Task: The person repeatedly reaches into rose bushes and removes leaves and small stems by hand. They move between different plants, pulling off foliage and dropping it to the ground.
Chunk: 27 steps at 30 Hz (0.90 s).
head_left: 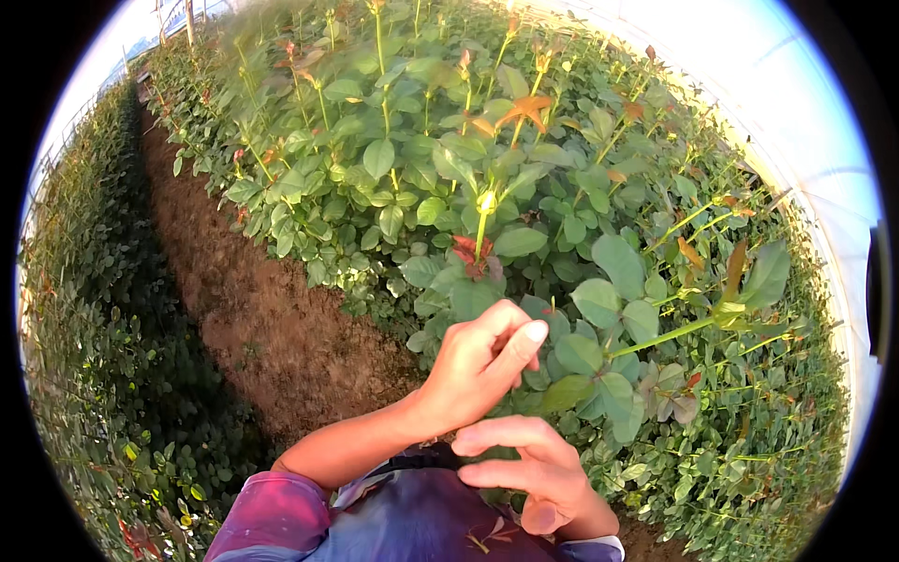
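Note:
My left hand (484, 369) reaches in from the left with its fingers curled and the thumb laid over them. I see nothing in it, though part of its inner side is hidden. Just above it is a rose stem with a pale bud (486, 202) and dark red leaves (472, 253) lower down. My right hand (530, 467) is below and nearer my body, fingers apart and holding nothing. To the right of both hands, a green rose stem (664, 336) leans outward among broad leaves (597, 302). A small leafy sprig (491, 537) lies against my clothing (414, 513).
A dense bed of rose plants (407, 154) fills the space ahead and to the right. A bare soil path (281, 316) runs along its left, with another plant row (105, 337) beyond. Translucent plastic sheeting (829, 161) rises at the right, past the bed's edge.

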{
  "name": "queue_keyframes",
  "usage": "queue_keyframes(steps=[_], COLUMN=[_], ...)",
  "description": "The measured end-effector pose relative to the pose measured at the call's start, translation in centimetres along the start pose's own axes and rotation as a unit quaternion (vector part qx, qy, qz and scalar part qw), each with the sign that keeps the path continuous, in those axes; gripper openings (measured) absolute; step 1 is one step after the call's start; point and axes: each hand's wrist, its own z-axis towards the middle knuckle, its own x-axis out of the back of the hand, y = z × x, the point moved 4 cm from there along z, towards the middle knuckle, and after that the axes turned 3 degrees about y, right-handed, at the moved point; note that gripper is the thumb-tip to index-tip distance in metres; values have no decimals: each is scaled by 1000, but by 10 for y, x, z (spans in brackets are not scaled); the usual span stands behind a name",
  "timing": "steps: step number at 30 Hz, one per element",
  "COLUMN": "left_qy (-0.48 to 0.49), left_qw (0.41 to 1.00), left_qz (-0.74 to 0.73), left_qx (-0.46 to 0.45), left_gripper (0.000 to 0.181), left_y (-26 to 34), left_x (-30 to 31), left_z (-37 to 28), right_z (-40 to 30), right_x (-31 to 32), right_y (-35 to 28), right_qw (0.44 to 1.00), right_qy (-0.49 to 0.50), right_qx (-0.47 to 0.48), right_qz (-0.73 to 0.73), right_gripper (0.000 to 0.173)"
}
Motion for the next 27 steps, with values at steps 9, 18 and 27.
queue_keyframes(steps=[9,18,27], left_qy=[19,-82,-297], left_qw=[870,915,942], left_qz=[485,388,-11], left_qx=[-82,-65,159], left_gripper=[30,23,22], left_y=[-20,-32,-86], left_x=[55,91,152], left_z=[89,103,98], right_z=[98,126,120], right_x=[113,110,79], right_y=[141,168,213], right_qw=[935,909,895], right_qy=[185,-69,42], right_qx=[-207,-273,-442], right_qz=[-221,-306,45], right_gripper=[46,20,35])
